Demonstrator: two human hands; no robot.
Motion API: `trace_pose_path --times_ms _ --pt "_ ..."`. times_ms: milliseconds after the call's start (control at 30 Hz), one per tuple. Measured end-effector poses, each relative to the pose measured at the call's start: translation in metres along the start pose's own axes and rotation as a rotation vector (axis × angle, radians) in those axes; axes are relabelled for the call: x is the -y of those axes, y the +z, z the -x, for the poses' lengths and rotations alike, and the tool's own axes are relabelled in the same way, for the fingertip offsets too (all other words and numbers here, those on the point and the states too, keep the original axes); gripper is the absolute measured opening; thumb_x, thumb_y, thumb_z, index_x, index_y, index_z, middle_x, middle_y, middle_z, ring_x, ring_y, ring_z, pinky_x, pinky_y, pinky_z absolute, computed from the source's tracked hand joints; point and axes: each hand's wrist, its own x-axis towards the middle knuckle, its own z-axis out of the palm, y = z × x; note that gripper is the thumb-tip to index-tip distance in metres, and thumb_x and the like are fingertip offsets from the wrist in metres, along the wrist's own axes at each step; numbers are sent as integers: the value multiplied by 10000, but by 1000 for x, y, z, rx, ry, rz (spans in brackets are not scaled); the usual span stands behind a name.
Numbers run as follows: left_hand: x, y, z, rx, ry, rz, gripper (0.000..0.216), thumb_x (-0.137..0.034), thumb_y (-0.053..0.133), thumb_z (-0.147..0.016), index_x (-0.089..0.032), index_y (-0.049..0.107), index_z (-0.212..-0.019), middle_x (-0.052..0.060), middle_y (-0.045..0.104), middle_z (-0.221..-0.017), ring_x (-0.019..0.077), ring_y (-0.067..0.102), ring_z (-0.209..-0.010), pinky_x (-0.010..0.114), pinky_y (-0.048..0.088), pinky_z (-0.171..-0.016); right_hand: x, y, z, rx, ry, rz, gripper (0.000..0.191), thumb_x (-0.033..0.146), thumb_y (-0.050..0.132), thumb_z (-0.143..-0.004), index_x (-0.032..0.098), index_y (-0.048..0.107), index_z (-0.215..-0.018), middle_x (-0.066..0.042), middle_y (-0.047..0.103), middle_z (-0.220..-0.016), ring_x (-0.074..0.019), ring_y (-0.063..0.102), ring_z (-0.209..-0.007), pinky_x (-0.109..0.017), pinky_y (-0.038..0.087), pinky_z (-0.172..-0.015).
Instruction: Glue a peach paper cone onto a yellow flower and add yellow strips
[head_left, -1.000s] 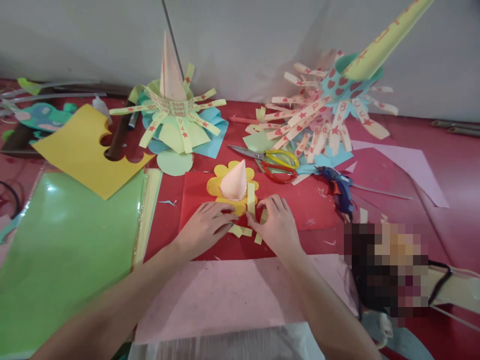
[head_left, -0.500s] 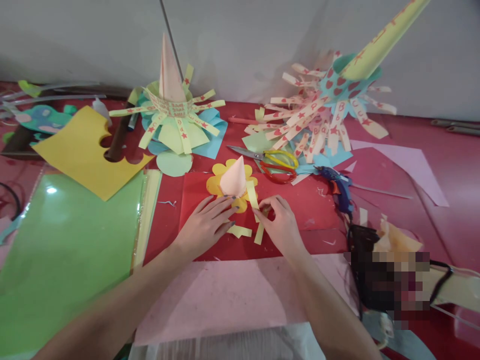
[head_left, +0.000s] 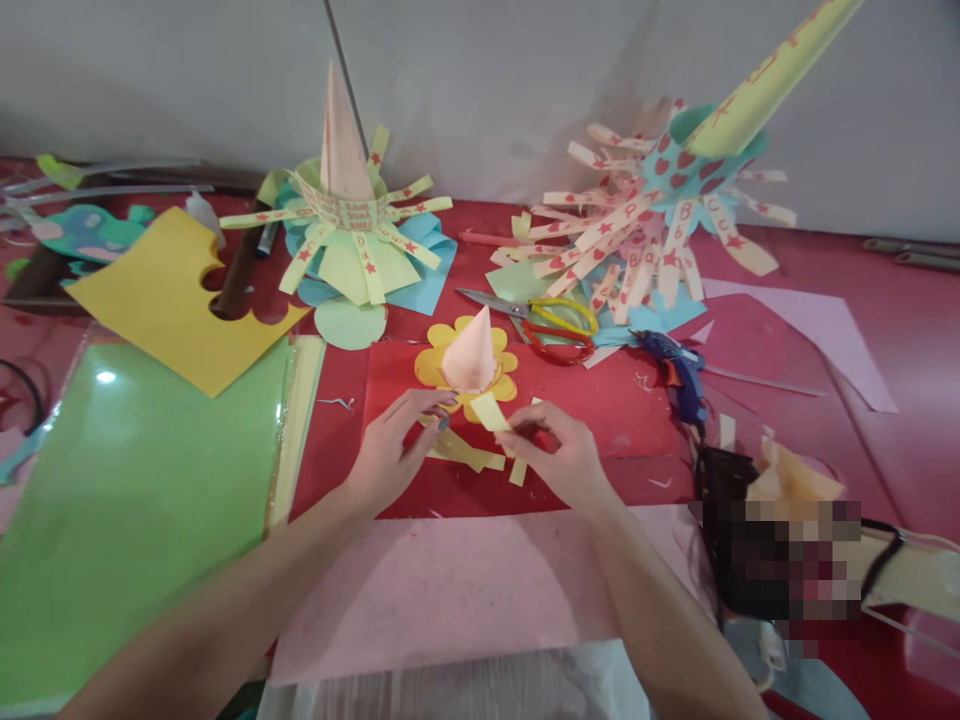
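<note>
A peach paper cone (head_left: 469,355) stands on a yellow flower-shaped paper (head_left: 427,368), which lies on a red sheet (head_left: 600,410). My right hand (head_left: 559,455) pinches a pale yellow paper strip (head_left: 489,411) just in front of the cone. My left hand (head_left: 394,450) has its fingers curled around the near end of other yellow strips (head_left: 466,455) lying on the red sheet, fingertips close to the flower.
Scissors with red and yellow handles (head_left: 551,325) and a blue glue gun (head_left: 679,375) lie right of the cone. Two finished cone-and-strip paper crafts (head_left: 349,215) (head_left: 675,200) stand at the back. A yellow sheet (head_left: 169,300), green sheet (head_left: 127,500) and pink sheet (head_left: 450,590) surround the work.
My right hand has lifted a yellow strip off the red sheet and brought it toward the cone's base. My left hand has curled its fingers and pulled back slightly.
</note>
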Motion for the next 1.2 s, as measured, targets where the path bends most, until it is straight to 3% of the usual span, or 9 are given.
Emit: trace_pose_path --times_ms 100,233,667,900,1033,1200 --pt "-1 -2 -1 -5 -110 101 221 -242 410 -912 -182 569 -1054 6 678 -844 91 636 -693 182 509 -635 -1 4 0 157 -3 82 117 353 639 -783 238 642 -797 16 657 -731 -103 559 -601 -230 439 -573" --pt "-1 -3 -3 5 -167 122 191 -288 439 -893 -182 598 -880 -6 675 -763 97 632 -647 175 497 -602 -4 4 -2 154 -24 143 132 361 622 -798 233 648 -817 7 666 -755 -109 563 -624 -226 434 -577" --pt "-3 -1 -6 -37 -172 106 89 -231 572 -824 -183 615 -763 -19 661 -712 89 605 -642 183 500 -640 0 2 -4 224 30 231 185 402 635 -779 234 656 -856 18 645 -721 -96 486 -572 -226 397 -552" --pt "-3 0 -5 -25 -170 129 96 -231 571 -820 -182 605 -745 -21 649 -692 86 595 -629 178 486 -606 -1 -3 -7 -6 113 44 175 387 618 -778 216 654 -786 -3 656 -765 -114 549 -639 -234 428 -588" --pt "-3 0 -4 73 -166 146 111 -230 543 -833 -178 599 -753 -14 638 -695 91 587 -634 179 461 -574 -4 -5 -8 -141 178 -89 216 423 655 -734 214 659 -788 -2 630 -740 -107 518 -625 -230 402 -551" --pt "-3 -1 -4 200 -119 162 124 -220 528 -837 -173 586 -737 -17 588 -667 71 494 -551 173 401 -503 -5 -3 -10 -199 198 -262 214 420 673 -719 210 645 -749 18 591 -683 -87 475 -568 -224 365 -505"
